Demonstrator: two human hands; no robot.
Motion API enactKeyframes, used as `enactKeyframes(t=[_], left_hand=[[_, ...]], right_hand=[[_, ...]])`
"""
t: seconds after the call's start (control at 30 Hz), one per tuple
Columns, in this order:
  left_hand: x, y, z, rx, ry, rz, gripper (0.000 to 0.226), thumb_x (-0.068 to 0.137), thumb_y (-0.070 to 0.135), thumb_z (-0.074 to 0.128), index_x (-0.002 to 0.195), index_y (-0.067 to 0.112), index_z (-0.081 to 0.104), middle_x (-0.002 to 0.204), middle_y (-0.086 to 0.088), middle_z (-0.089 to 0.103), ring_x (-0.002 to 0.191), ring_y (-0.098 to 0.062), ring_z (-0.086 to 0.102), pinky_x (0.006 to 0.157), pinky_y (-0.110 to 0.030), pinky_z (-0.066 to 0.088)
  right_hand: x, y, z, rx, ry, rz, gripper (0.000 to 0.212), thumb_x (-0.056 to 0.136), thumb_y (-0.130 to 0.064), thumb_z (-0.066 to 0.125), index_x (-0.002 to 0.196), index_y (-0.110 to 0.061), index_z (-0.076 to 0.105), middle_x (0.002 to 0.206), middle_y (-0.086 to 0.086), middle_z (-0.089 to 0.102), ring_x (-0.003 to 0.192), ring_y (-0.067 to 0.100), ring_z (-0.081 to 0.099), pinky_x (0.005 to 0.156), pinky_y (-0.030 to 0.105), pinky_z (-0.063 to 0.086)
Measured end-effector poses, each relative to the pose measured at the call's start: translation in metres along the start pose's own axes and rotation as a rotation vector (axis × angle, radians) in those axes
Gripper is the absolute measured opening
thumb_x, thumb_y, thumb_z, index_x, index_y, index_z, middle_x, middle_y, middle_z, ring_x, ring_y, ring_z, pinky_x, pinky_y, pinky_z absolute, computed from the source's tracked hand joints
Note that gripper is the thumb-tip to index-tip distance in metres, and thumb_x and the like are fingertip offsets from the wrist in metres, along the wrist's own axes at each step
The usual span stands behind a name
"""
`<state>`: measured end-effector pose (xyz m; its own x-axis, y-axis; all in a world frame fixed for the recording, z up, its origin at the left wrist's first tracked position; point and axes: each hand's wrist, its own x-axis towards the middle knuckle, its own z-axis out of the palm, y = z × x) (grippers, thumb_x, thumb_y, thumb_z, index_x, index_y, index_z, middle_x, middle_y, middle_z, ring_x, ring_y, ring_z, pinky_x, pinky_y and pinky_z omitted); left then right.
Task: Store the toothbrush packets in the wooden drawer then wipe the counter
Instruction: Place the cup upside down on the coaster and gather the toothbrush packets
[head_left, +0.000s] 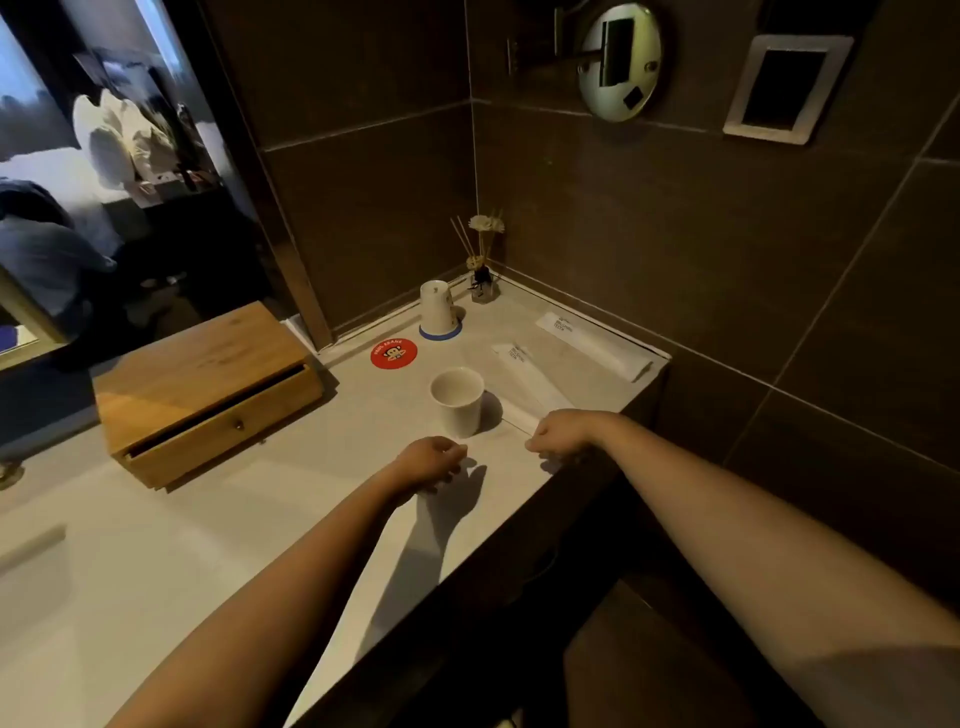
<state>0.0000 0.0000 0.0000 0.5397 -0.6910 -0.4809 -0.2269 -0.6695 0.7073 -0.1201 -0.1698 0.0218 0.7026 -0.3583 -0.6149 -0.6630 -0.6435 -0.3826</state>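
On the pale surface (322, 467) in front of me, both my hands rest with fingers curled under, so I cannot tell whether either has hold of anything — my left hand (431, 460) sits near the front edge, my right hand (558, 434) just beside the near end of a toothbrush packet (535, 384). That packet runs away from my right hand, its near end partly hidden behind a white cup (460, 400) that stands between my hands and a little beyond them. A second toothbrush packet (592, 345) lies farther back, along the wall side, well apart from both hands. The wooden drawer (218, 426) is to my left, pulled slightly open — its inside is too dark to make out. The print on the packets is too small to read
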Motion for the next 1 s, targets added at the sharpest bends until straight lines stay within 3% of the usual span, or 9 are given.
enactKeyframes(t=[0.07,0.17,0.23,0.37,0.47,0.53,0.7,0.87,1.0], left_hand=[[0.016,-0.002,-0.009,0.049,0.117,0.034,0.041,0.094,0.038,0.045,0.118,0.007,0.056,0.115,-0.013,0.063,0.101,-0.027,0.060,0.093,-0.041,0.049],[0.039,-0.007,-0.017,0.072,0.209,0.057,0.052,0.088,0.043,0.054,0.125,0.007,0.049,0.124,-0.013,0.060,0.109,-0.028,0.058,0.090,-0.035,0.046],[0.051,-0.011,-0.019,0.023,0.242,0.111,0.065,0.082,0.042,0.063,0.132,0.006,0.041,0.126,-0.014,0.059,0.110,-0.028,0.058,0.090,-0.035,0.047],[0.067,-0.015,-0.024,-0.153,0.226,0.365,0.074,0.066,0.041,0.073,0.130,0.019,0.043,0.126,-0.002,0.056,0.113,-0.019,0.054,0.091,-0.030,0.046],[0.078,-0.013,-0.023,-0.262,0.134,0.446,0.067,0.068,0.030,0.077,0.124,0.031,0.041,0.117,0.017,0.052,0.110,-0.007,0.053,0.088,-0.021,0.045],[0.084,-0.011,-0.021,-0.280,0.119,0.447,0.067,0.071,0.023,0.078,0.125,0.032,0.038,0.114,0.020,0.050,0.107,-0.006,0.052,0.083,-0.015,0.043],[0.099,-0.010,-0.017,-0.343,0.114,0.380,0.070,0.074,0.021,0.076,0.132,0.024,0.036,0.128,0.004,0.048,0.116,-0.016,0.048,0.092,-0.030,0.046],[0.105,-0.007,-0.015,-0.370,0.111,0.355,0.073,0.074,0.021,0.076,0.134,0.023,0.035,0.130,0.002,0.048,0.117,-0.017,0.048,0.095,-0.032,0.047],[0.106,-0.005,-0.014,-0.379,0.121,0.351,0.071,0.074,0.020,0.076,0.133,0.023,0.036,0.128,0.004,0.048,0.115,-0.016,0.049,0.084,-0.019,0.048]], right_hand=[[0.013,-0.003,-0.005,0.026,0.094,-0.013,0.036,0.097,-0.036,0.042,0.096,-0.005,0.060,0.095,0.014,0.060,0.081,0.026,0.058,0.073,0.034,0.046],[0.032,-0.004,-0.015,0.073,0.215,0.021,0.047,0.096,-0.037,0.043,0.132,-0.006,0.047,0.134,0.017,0.051,0.124,0.032,0.048,0.101,0.040,0.039],[0.047,-0.002,-0.018,0.060,0.272,0.054,0.058,0.094,-0.041,0.045,0.142,-0.011,0.034,0.145,0.016,0.039,0.134,0.033,0.034,0.107,0.043,0.034],[0.075,0.004,-0.013,0.003,0.369,0.136,0.075,0.088,-0.052,0.051,0.143,-0.009,0.024,0.146,0.016,0.031,0.134,0.034,0.028,0.105,0.047,0.035],[0.091,0.007,-0.006,0.015,0.427,0.158,0.090,0.081,-0.056,0.058,0.145,-0.009,0.017,0.148,0.015,0.029,0.134,0.033,0.028,0.106,0.045,0.034],[0.099,0.006,-0.003,-0.023,0.476,0.171,0.094,0.078,-0.055,0.063,0.144,-0.008,0.018,0.145,0.014,0.032,0.132,0.031,0.030,0.106,0.042,0.034],[0.105,0.008,0.000,-0.086,0.558,0.170,0.078,0.080,-0.044,0.067,0.137,-0.006,0.030,0.139,0.013,0.038,0.127,0.030,0.034,0.104,0.039,0.036],[0.106,0.014,-0.008,-0.032,0.591,0.207,0.058,0.083,-0.030,0.068,0.127,-0.004,0.040,0.134,0.016,0.042,0.125,0.032,0.036,0.101,0.042,0.040],[0.108,0.018,-0.012,0.026,0.584,0.302,0.056,0.079,-0.034,0.072,0.119,-0.004,0.047,0.130,0.018,0.044,0.123,0.034,0.038,0.103,0.043,0.040]])
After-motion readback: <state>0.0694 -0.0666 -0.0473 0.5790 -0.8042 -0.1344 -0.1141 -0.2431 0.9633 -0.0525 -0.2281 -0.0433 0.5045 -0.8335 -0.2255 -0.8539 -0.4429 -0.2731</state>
